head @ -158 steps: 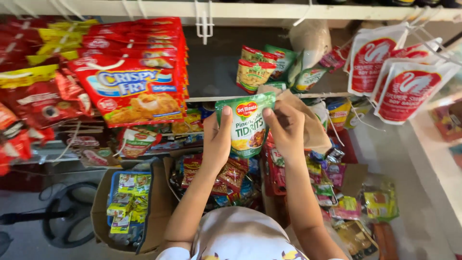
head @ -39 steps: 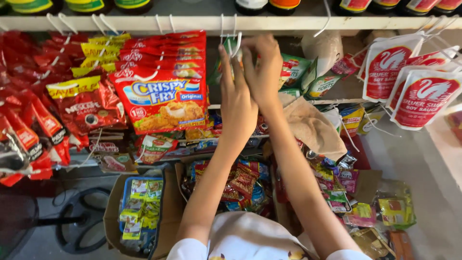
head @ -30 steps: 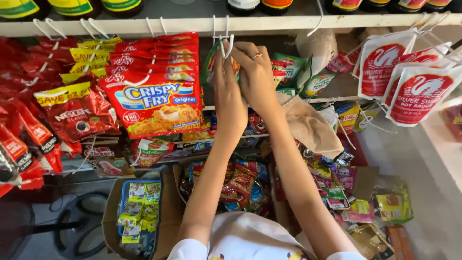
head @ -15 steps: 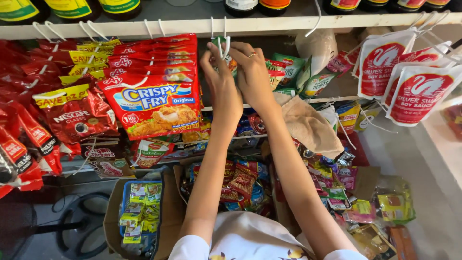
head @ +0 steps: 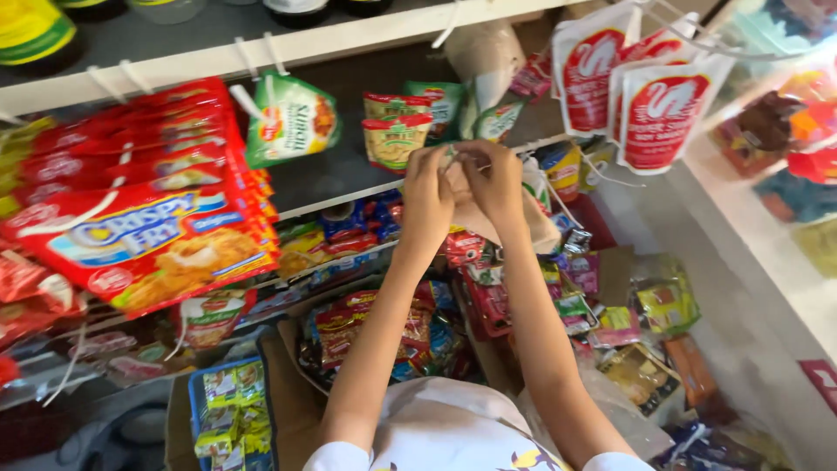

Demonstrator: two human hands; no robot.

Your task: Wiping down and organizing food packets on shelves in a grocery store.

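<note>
Right now both hands meet in front of the middle of the shelf rack, fingertips pinched together on something small and pale that is mostly hidden between them; what it is cannot be told. The left hand [head: 427, 187] curls with its fingers closed on that small thing, and the right hand [head: 493, 179] presses in from the other side, thumb and fingers closed against the same spot, so the two hands touch. Just behind them hangs a beige paper bag [head: 523, 222], partly covered by the right wrist.

Above and left of the hands, a green sachet pouch [head: 292, 118] hangs from a white hook [head: 247, 100] under the front edge of the top shelf [head: 349, 39]. Beside it, nearer the hands, hang yellow-and-red noodle-type packets [head: 394, 135] and a green packet [head: 440, 100]. Toward the left edge of the rack a stack of red breading-mix packs [head: 148, 231] hangs in overlapping rows. At the right corner, white pouches with a red panel [head: 663, 109] hang from hooks.

Below the hands, a cardboard box [head: 296, 392] on the floor holds mixed small sachets [head: 384, 327], and a blue tray [head: 228, 410] at the lower left holds yellow-green packets. More small packets [head: 641, 305] lie heaped to the right of the arms. Dark bottles [head: 35, 30] stand on the top shelf at the upper left corner.
</note>
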